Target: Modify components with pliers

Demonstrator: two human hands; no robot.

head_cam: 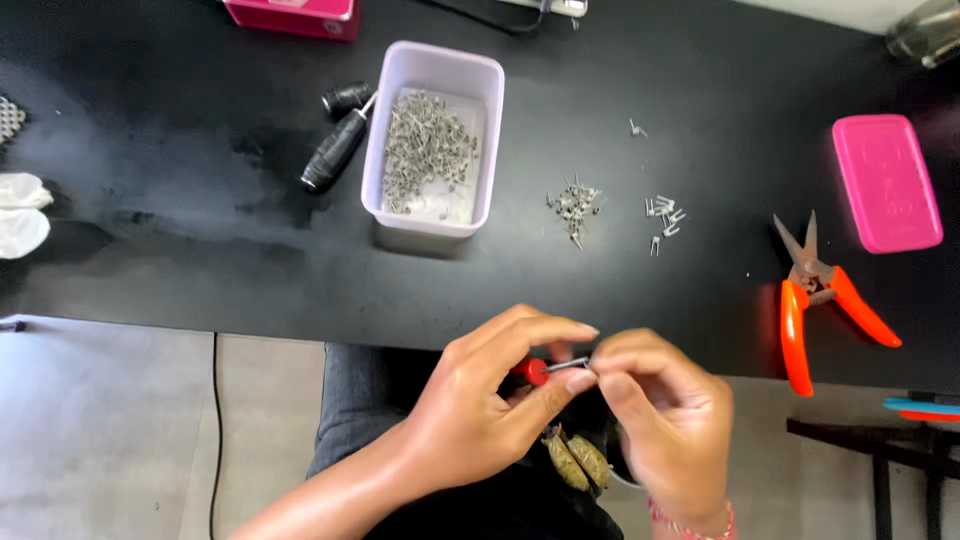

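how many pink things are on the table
2: a pink lid lying flat at the right, beside the orange snips, and a pink box at the top edge, partly cut off.

Head-worn view, steeply down, close range.

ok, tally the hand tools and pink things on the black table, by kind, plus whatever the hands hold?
Orange-handled snips: 1
Black-handled screwdrivers: 1
Pink boxes: 1
Pink lids: 1
Red-handled tool, held by left hand and touched at its metal tip by right hand: 1
Total: 5
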